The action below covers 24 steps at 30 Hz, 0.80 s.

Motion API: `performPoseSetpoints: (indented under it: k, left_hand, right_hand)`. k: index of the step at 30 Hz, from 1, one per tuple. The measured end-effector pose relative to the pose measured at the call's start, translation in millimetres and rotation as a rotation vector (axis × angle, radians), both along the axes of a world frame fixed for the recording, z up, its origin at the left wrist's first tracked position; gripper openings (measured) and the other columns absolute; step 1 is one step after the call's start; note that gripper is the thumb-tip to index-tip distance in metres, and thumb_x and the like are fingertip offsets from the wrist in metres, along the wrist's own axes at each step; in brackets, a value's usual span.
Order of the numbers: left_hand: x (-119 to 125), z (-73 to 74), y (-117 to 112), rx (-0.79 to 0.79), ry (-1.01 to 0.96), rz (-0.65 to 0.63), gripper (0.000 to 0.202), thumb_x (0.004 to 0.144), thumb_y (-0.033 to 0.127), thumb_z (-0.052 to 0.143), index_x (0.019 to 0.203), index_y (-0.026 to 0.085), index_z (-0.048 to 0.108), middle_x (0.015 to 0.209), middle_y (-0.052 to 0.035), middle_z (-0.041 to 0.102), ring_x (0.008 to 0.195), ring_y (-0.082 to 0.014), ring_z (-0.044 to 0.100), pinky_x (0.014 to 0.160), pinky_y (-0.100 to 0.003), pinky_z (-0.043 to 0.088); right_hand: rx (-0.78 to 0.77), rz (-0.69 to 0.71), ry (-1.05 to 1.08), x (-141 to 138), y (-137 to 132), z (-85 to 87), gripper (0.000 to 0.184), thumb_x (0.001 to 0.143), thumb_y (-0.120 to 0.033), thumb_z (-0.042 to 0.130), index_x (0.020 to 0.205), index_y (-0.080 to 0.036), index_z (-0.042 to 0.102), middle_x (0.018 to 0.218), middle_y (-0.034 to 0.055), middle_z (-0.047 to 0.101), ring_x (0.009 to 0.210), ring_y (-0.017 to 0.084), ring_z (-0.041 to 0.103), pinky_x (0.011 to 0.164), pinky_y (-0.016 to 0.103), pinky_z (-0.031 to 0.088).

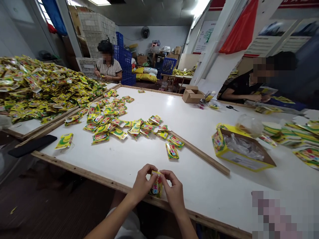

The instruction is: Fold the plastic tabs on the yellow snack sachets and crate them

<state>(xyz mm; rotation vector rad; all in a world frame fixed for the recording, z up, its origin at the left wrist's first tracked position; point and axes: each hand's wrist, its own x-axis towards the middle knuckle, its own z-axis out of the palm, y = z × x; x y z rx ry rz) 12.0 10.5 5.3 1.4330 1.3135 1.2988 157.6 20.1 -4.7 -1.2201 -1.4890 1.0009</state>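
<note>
Near the front edge of the white table, a small yellow-and-green packet with a red picture stands between my two hands. My left hand pinches its upper left edge with thumb and fingers. On the other side, my right hand grips the top right corner in the same way. One similar packet lies alone just beyond my hands. Farther off, a loose spread of packets covers the left middle of the table, and another packet rests by the left edge.
A wooden strip lies slantwise right of the packets. Beyond it stands an open yellow box holding clear plastic bags. A big packet heap fills the left table. Two people work across and at right. A cardboard box stands at the back.
</note>
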Motion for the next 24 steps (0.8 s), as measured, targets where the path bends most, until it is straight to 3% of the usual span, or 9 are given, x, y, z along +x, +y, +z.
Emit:
performPoseSetpoints:
  k: [4, 13, 18, 21, 24]
  left_hand:
    - [4, 1.8, 4, -0.051, -0.028, 0.039, 0.01, 0.082, 0.023, 0.058, 0.088, 0.016, 0.063, 0.077, -0.0019, 0.064, 0.07, -0.0149, 0.058, 0.067, -0.025, 0.046]
    - [1, -6.3, -2, -0.117, -0.071, 0.036, 0.014, 0.083, 0.027, 0.058, 0.086, 0.016, 0.066, 0.072, -0.0016, 0.063, 0.066, -0.0146, 0.056, 0.064, -0.025, 0.046]
    - [-1, 3.3, 1, -0.008, 0.048, -0.021, 0.012, 0.084, 0.022, 0.056, 0.088, 0.017, 0.067, 0.086, -0.0039, 0.068, 0.078, -0.0161, 0.06, 0.071, -0.026, 0.046]
    - [-3, 9.0, 2, 0.026, 0.125, -0.045, 0.013, 0.085, 0.021, 0.056, 0.085, 0.018, 0.068, 0.083, -0.0037, 0.068, 0.079, -0.0167, 0.061, 0.073, -0.026, 0.045]
    - [-3, 13.2, 3, 0.021, 0.166, -0.047, 0.013, 0.086, 0.021, 0.056, 0.082, 0.018, 0.068, 0.08, -0.0032, 0.069, 0.075, -0.0166, 0.06, 0.07, -0.026, 0.044]
  right_hand:
    - [-0.017, -0.021, 0.012, -2, 7, 3.7, 0.024, 0.084, -0.041, 0.061, 0.087, -0.018, 0.065, 0.081, 0.0047, 0.069, 0.074, 0.02, 0.063, 0.07, 0.03, 0.049]
    - [-0.03, 0.02, 0.057, 1, -2, -2.4, 0.025, 0.084, -0.043, 0.061, 0.086, -0.018, 0.063, 0.081, 0.0048, 0.068, 0.075, 0.02, 0.063, 0.07, 0.029, 0.05]
    - [0.025, 0.015, -0.038, 1, -3, 1.9, 0.023, 0.086, -0.041, 0.058, 0.094, -0.019, 0.065, 0.092, 0.0063, 0.068, 0.083, 0.02, 0.063, 0.074, 0.03, 0.05]
    - [0.075, 0.056, -0.103, 3, -2, 8.9, 0.022, 0.089, -0.039, 0.054, 0.092, -0.02, 0.066, 0.092, 0.0061, 0.068, 0.085, 0.02, 0.063, 0.076, 0.03, 0.049]
    - [0.044, 0.085, -0.156, 7, 1, 16.0, 0.024, 0.09, -0.04, 0.052, 0.091, -0.02, 0.066, 0.089, 0.0059, 0.069, 0.083, 0.021, 0.063, 0.069, 0.028, 0.049]
